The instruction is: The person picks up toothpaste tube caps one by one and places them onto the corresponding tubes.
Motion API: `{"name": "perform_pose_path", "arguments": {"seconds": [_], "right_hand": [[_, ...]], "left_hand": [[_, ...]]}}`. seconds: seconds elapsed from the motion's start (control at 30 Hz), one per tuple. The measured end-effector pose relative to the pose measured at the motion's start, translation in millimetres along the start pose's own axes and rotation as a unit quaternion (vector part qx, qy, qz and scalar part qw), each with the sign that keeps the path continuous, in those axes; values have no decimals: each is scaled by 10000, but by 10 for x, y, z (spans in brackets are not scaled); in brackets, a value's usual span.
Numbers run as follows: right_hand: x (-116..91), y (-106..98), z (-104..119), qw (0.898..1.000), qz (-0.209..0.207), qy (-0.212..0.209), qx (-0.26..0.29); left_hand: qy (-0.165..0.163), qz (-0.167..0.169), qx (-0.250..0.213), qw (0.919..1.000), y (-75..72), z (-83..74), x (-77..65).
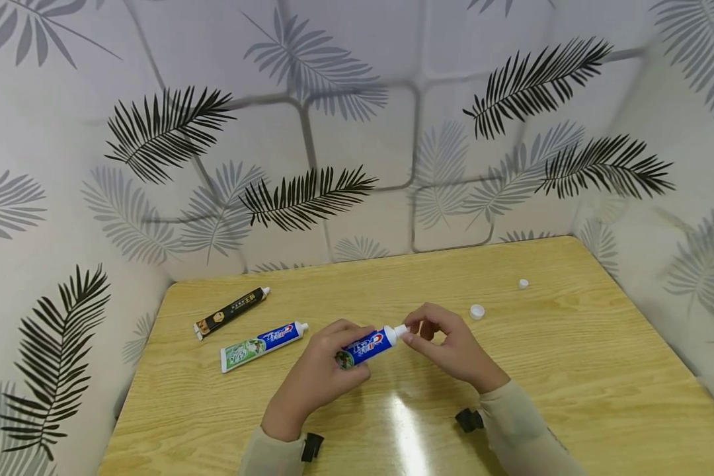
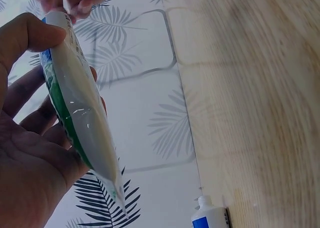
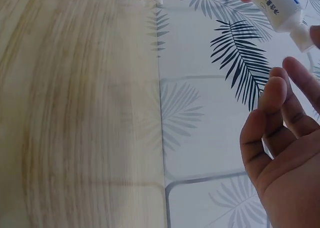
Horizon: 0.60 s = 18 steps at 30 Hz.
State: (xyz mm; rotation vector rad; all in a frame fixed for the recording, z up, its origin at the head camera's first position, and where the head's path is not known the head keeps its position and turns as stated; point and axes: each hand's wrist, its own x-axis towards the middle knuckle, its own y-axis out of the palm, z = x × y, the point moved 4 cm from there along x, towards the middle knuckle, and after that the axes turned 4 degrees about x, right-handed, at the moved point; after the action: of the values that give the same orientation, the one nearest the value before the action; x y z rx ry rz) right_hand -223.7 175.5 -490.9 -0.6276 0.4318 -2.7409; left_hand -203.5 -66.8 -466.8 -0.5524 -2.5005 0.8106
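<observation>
My left hand (image 1: 318, 370) grips a blue, green and white toothpaste tube (image 1: 369, 347) above the table, its white cap end pointing right. In the left wrist view the thumb (image 2: 47, 33) presses on the tube's body, and its flat crimped end hangs down. At the other end, my right hand (image 1: 452, 340) has thumb and index finger at the white cap (image 1: 400, 330), pinching it. The right wrist view shows the cap (image 3: 301, 37) right at the fingertips, with the other fingers loosely bent below.
On the left of the wooden table (image 1: 541, 383) lie a similar uncapped toothpaste tube (image 1: 262, 346) and a black tube (image 1: 232, 313). Two loose white caps, a larger one (image 1: 477, 311) and a smaller one (image 1: 523, 283), lie on the right. A leaf-patterned wall covering (image 1: 357, 145) stands behind.
</observation>
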Motion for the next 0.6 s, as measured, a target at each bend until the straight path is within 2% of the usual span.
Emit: {"name": "perform_pose_path", "arguments": {"seconds": [0.2, 0.37, 0.6], "right_hand": [[-10, -12, 39, 9996, 86, -187, 184], [4, 0, 55, 9996, 121, -159, 182], [7, 10, 44, 9999, 123, -40, 48]], "left_hand": [[-49, -2, -43, 10000, 0, 0, -5], [-95, 32, -47, 9999, 4, -7, -9], [8, 37, -51, 10000, 10, -33, -7]]}}
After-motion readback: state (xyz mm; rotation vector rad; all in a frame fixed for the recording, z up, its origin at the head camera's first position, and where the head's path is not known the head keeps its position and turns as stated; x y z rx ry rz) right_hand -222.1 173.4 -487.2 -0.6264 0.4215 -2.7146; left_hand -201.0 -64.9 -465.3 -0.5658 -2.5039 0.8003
